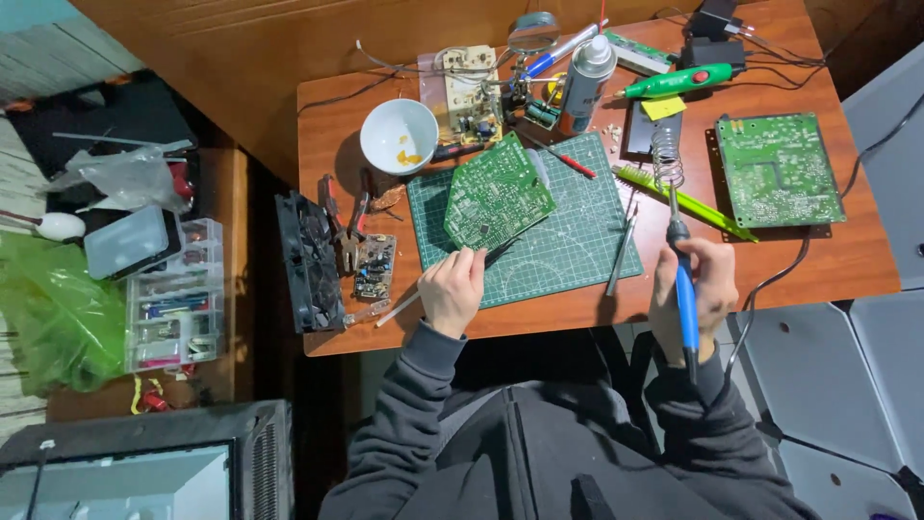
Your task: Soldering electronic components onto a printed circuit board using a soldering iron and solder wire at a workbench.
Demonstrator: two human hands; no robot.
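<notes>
Soldering iron [684,289], blue-handled with a dark cord trailing off the tabletop edge, is clamped in the right hand [695,289], fingers wrapped round the grip, its metal tip pointing up toward a coiled wire stand [666,154]. The left hand [452,287] is closed on a thin dark tool [496,254], pinched between the fingers, its end touching the lower edge of a green circuit board [498,193] that lies tilted on a green gridded cutting mat [577,241].

A round white bowl [398,136] stands beyond the mat on the wooden tabletop [847,260], with a small orange smear inside. Left of the tabletop, a clear plastic compartment box [175,308] holds small mixed parts, with a clear lidded tray [127,241] resting on top. A green plastic bag [48,308] lies crumpled beside it.

A silver spray can [584,77] with a white cap stands upright near the far edge, printed in blue. A yellow sticky note [663,107] lies on a dark flat device by the stand.

A second, square green circuit board [778,169] lies flat at the right. A beige board [469,91] with components sits behind the bowl. A green pen-shaped tool [679,83] with a red button lies near the far edge, and a yellow-green brush [685,202] lies slantwise beside the mat. A black fan [310,260] stands on edge at the left rim.
</notes>
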